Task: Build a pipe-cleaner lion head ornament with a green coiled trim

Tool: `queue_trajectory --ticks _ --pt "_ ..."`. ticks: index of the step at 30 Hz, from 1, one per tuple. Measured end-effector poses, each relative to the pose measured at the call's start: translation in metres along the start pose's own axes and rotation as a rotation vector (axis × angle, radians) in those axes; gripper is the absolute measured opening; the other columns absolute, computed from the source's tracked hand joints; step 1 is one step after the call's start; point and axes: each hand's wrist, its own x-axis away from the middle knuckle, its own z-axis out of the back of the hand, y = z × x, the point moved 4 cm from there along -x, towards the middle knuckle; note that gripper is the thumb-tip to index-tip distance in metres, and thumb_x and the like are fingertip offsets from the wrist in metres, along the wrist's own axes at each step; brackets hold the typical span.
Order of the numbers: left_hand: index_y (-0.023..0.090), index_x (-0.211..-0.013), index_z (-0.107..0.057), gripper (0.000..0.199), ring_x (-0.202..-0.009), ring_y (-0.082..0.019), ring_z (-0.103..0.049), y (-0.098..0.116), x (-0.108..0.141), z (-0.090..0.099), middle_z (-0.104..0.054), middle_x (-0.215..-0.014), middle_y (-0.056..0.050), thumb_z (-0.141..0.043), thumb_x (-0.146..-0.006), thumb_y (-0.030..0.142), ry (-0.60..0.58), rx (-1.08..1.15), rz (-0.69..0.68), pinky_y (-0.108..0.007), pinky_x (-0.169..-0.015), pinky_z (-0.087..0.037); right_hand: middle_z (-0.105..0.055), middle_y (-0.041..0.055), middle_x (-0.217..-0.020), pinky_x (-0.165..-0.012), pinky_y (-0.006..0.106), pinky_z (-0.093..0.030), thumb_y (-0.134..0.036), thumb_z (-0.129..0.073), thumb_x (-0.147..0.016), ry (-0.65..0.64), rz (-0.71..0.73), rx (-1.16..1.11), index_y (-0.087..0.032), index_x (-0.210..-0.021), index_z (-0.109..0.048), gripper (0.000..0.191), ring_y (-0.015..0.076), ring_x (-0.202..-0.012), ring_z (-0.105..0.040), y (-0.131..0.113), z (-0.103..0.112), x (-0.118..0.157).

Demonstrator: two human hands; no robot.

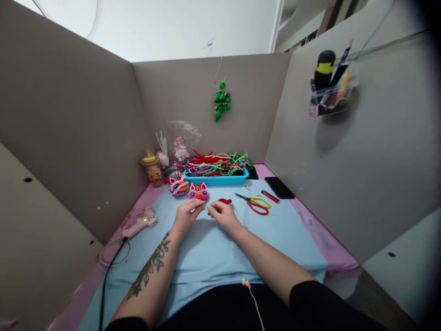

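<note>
My left hand [189, 214] and my right hand [223, 216] meet over the blue cloth, fingertips pinched on a small pale-green fuzzy piece [207, 206], which looks like pipe cleaner. Fingers cover most of it. Just beyond my left hand sits a pink pipe-cleaner animal head [199, 191] with pointed ears and blue eyes. A second one, striped and orange-mouthed [178, 185], stands to its left. Behind my right fingers lies a small red fuzzy piece [225, 201]. To the right rest open scissors [257, 203] with one yellow and one red handle.
A blue tray [217, 180] heaped with colourful pipe cleaners [215, 164] stands at the back. A red cutter [270, 196] and black phone [279, 187] lie right. A pink glue gun [140, 225] with its cord and a drink cup [152, 170] are left. Grey partitions surround the table.
</note>
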Motion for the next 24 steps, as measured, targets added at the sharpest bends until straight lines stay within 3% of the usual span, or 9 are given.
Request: queue_trajectory --ticks 11,18,24 --pt "0.021 -0.091 -0.072 0.019 -0.083 -0.021 -0.065 -0.011 0.001 -0.006 -0.072 -0.090 -0.008 -0.062 -0.079 0.032 -0.050 0.014 0.154 -0.033 -0.077 -0.050 -0.069 0.0037 -0.078 -0.067 0.027 -0.047 -0.030 -0.059 -0.076 0.085 0.129 0.194 -0.017 -0.081 -0.067 0.016 0.0162 -0.071 -0.061 -0.029 0.006 0.005" --pt "0.019 -0.084 -0.072 0.018 -0.075 -0.019 -0.064 -0.018 0.003 -0.011 -0.072 -0.082 -0.006 -0.060 -0.078 0.030 -0.088 0.025 0.244 -0.030 -0.073 -0.048 -0.069 0.0041 -0.083 -0.073 0.029 -0.048 -0.026 -0.060 -0.076 0.105 0.215 0.280 -0.019 -0.084 -0.069 0.014 0.0171 -0.075 -0.062 -0.023 0.007 0.005" --pt "0.018 -0.090 -0.070 0.024 -0.067 -0.017 -0.061 -0.018 0.005 -0.013 -0.070 -0.077 -0.004 -0.063 -0.076 0.036 -0.107 0.067 0.329 -0.027 -0.065 -0.047 -0.069 0.0044 -0.084 -0.074 0.031 -0.048 -0.026 -0.058 -0.077 0.092 0.229 0.312 -0.020 -0.084 -0.068 0.013 0.0183 -0.078 -0.062 -0.025 0.006 0.006"
